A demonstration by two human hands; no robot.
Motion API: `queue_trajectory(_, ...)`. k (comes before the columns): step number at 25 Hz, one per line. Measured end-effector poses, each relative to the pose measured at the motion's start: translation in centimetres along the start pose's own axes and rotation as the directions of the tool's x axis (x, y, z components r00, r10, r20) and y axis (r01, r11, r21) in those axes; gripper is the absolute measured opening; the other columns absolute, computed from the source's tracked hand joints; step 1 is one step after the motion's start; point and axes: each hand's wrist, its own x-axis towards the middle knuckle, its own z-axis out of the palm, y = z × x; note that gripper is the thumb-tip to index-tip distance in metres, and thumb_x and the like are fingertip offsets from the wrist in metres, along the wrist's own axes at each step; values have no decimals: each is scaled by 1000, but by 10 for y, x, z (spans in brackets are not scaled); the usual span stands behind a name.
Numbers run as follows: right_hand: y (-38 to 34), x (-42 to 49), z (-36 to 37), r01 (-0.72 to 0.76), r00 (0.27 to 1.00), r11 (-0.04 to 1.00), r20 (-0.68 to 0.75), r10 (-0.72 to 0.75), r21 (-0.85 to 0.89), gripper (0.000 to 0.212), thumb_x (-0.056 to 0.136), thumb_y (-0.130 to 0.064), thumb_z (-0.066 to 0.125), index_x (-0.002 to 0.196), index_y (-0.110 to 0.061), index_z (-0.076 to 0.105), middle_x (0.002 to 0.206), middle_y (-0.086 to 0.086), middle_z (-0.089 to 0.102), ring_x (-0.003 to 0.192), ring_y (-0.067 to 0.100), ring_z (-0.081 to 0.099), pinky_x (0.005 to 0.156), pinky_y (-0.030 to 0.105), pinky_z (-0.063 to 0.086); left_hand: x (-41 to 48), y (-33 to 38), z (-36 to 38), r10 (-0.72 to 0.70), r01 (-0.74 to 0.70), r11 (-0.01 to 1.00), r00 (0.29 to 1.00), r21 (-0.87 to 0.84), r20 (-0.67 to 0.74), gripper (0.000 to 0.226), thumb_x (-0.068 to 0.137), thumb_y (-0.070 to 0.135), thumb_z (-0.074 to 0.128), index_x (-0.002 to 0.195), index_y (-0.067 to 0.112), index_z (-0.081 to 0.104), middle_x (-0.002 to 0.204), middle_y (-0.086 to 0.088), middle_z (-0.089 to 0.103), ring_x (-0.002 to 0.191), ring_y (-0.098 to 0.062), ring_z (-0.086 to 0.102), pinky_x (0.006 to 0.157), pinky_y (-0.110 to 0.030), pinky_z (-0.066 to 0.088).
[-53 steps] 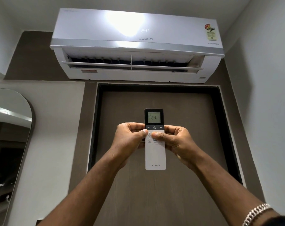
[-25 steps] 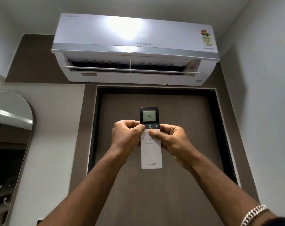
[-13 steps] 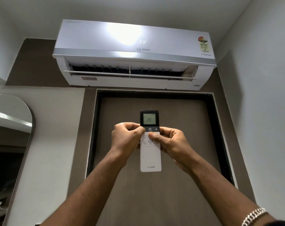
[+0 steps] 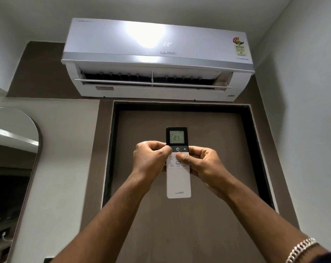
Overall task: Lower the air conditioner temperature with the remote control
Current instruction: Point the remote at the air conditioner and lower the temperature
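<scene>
Below the air conditioner point(image 4: 157, 59), in front of the brown door point(image 4: 180, 234), I held the remote control point(image 4: 178, 179) upright so its top aimed at the unit. My left hand point(image 4: 151, 160) was curled shut on its left edge, the thumb over the minus spot, I judged to step lower. My right hand point(image 4: 202, 164) pinched the right edge to steady it; its screen read 21, the unit 22.

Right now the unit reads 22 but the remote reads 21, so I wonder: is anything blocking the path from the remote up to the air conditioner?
Nothing visible does. The remote, held in both hands, points up at the air conditioner with only open air between.
</scene>
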Motion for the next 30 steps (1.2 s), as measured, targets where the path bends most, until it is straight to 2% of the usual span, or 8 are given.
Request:
queue_trajectory(5, 5, 2, 3, -2, 1000, 1000, -7, 2, 13, 35, 75, -24, 74, 107, -12, 71, 104, 12, 77, 96, 28, 74, 86, 42, 60, 1, -3, -1, 2, -2, 1000, 1000, 14, -8, 9, 81, 13, 64, 72, 15, 65, 84, -11, 74, 76, -23, 74, 62, -37, 62)
queue_trajectory(9, 5, 3, 5, -4, 1000, 1000, -13, 4, 15, 39, 71, -27, 76, 107, -12, 71, 103, 12, 78, 96, 28, 74, 87, 44, 59, 1, -6, -4, -17, 17, 999, 1000, -29, 5, 6, 82, 14, 65, 79, 10, 64, 85, -12, 74, 77, -22, 74, 59, -32, 61)
queue_trajectory(12, 4, 3, 5, -2, 1000, 1000, -10, 2, 19, 39, 70, -27, 75, 106, -13, 71, 103, 12, 78, 96, 28, 74, 86, 43, 60, 1, -8, -5, -13, 13, 1000, 1000, -22, 6, 12, 83, 16, 65, 86, 5, 65, 88, -14, 73, 80, -25, 74, 63, -35, 61)
queue_trajectory(16, 3, 3, 7, 1, 1000, 1000, 4, -1, 16, 37, 71, -27, 74, 105, -15, 71, 101, 11, 78, 94, 26, 75, 81, 38, 61, 2, -9, -4, 11, -11, 1000, 1000, -7, -21, 7, 82, 16, 65, 75, 15, 64, 83, -9, 73, 77, -22, 74, 59, -33, 61)
queue_trajectory(20, 3, 3, 7, 9, 1000, 1000, 8, -9, 19, 35, 69, -27, 74, 103, -18, 70, 98, 7, 79, 90, 23, 75, 73, 31, 62, 3, -11, -3, 26, -25, 1000, 999, 13, -35, 7, 81, 16, 65, 73, 16, 65, 82, -9, 74, 76, -22, 74, 63, -40, 62)
queue_trajectory(22, 4, 3, 6, 7, 1000, 1000, 5, -7, 12, 37, 70, -27, 73, 105, -16, 69, 100, 8, 78, 92, 23, 75, 75, 32, 62, 5, -11, -3, 18, -18, 1000, 1000, 7, -25, 8, 80, 15, 65, 72, 15, 65, 82, -10, 74, 75, -23, 75, 64, -41, 62)
queue_trajectory(26, 7, 3, 3, 1, 1000, 999, -9, -1, 32, 39, 71, -26, 74, 107, -13, 70, 103, 12, 77, 95, 28, 74, 83, 39, 61, 4, -13, -1, 13, -13, 1000, 1000, 2, -12, 7, 82, 15, 65, 75, 12, 64, 82, -11, 74, 76, -23, 74, 60, -34, 61)
queue_trajectory(30, 10, 3, 0, -14, 1000, 999, -21, 14, 29, 32, 76, -22, 74, 107, -13, 70, 102, 11, 78, 95, 27, 74, 83, 39, 61, 4, -14, 3, 12, -12, 1000, 1000, 1, -12, 8, 83, 16, 65, 76, 13, 64, 83, -11, 73, 76, -20, 74, 55, -28, 59)
